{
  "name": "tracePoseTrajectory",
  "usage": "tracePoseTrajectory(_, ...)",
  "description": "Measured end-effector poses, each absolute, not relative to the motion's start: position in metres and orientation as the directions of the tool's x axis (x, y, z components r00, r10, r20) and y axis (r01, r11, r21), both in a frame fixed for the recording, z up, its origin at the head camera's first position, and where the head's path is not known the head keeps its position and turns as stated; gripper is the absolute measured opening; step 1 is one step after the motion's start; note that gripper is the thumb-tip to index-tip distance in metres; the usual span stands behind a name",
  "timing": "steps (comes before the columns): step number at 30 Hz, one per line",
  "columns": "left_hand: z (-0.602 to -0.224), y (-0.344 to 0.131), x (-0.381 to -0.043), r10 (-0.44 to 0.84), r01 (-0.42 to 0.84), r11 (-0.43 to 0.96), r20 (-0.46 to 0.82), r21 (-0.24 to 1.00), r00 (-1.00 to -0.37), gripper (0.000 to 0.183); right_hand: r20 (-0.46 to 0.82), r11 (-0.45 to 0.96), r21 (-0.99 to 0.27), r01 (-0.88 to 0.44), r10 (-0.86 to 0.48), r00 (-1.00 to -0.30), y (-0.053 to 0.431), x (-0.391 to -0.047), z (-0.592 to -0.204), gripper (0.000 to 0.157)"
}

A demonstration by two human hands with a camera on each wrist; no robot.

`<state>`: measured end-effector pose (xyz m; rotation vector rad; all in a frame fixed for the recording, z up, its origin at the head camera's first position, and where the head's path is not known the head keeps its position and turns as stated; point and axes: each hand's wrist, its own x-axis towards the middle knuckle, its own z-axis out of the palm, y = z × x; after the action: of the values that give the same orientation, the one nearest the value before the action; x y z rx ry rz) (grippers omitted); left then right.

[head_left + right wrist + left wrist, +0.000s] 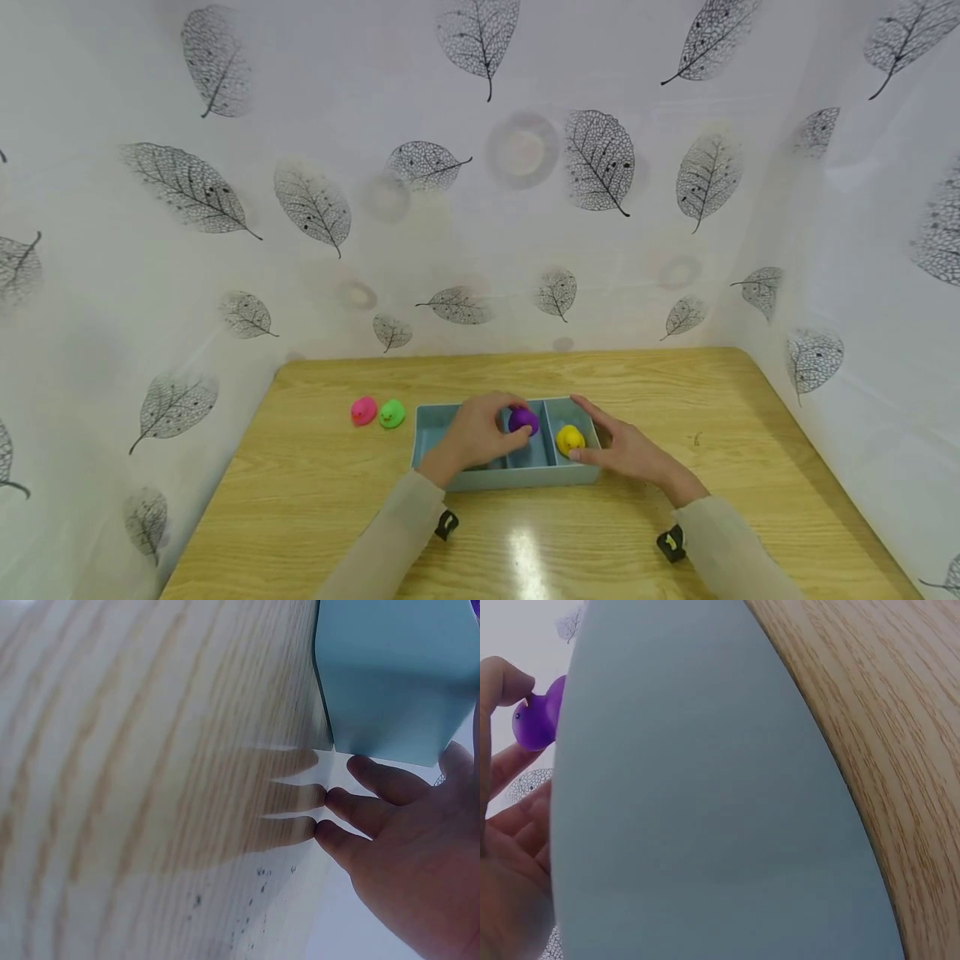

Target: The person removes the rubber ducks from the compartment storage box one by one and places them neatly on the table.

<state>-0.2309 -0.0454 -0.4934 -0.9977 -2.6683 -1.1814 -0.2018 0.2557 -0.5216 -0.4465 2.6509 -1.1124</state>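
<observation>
Left hand [474, 427]: pinching a purple duck [523, 422] between thumb and fingertips, over the tray [517, 477].
Purple duck: held above the tray's compartment next to the right-end one (past the rim in the left wrist view).
Right hand [628, 448]: spread around the tray's right end, with fingers at the outer end wall and thumb at the near side.
Yellow duck [570, 438]: seated in the tray's right-end compartment, just beside the right thumb (touching or apart, cannot tell).
Tray: pale blue, oblong, divided by walls, partly hidden by the left hand.
Green duck [392, 414]: just left of the tray.
Pink duck [363, 410]: farther left of the tray, beside the green one.
Table [315, 500]: wood-grained, beneath the tray.
Sheeting [457, 242]: whitish, leaf-printed, behind the tray and to both sides.
Sleeves [393, 533]: light beige, on the tray's near side.
</observation>
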Motion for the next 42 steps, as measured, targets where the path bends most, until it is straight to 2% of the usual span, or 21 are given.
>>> tracePoseTrajectory(4,-0.493,-0.049,-0.232,0.494,0.58,0.469,0.346,0.666,-0.798,0.031,-0.098,0.661,-0.729,-0.179,-0.359,-0.928,0.255,-0.202,-0.523,0.095)
tracePoseTrajectory(11,-0.489,-0.055,-0.23,0.471,0.535,0.292,0.368,0.793,-0.802,0.03,-0.103,0.666,-0.724,-0.18,-0.363,-0.926,0.254,-0.201,-0.52,0.097)
tracePoseTrajectory(15,-0.49,-0.058,-0.23,0.461,0.514,0.241,0.37,0.823,-0.807,0.031,-0.096,0.663,-0.725,-0.188,-0.366,-0.926,0.254,-0.201,-0.52,0.096)
tracePoseTrajectory(26,-0.487,-0.075,-0.228,0.325,0.338,0.28,0.242,0.899,-0.914,0.031,-0.079,0.65,-0.733,-0.201,-0.374,-0.924,0.255,-0.203,-0.524,0.095)
tracePoseTrajectory(36,-0.49,-0.103,-0.232,0.285,0.323,0.234,0.253,0.917,-0.924,0.035,-0.073,0.651,-0.729,-0.213,-0.384,-0.921,0.255,-0.201,-0.523,0.094)
tracePoseTrajectory(42,-0.49,-0.123,-0.23,0.263,0.274,0.233,0.211,0.933,-0.942,0.037,-0.081,0.652,-0.729,-0.21,-0.386,-0.919,0.254,-0.202,-0.522,0.094)
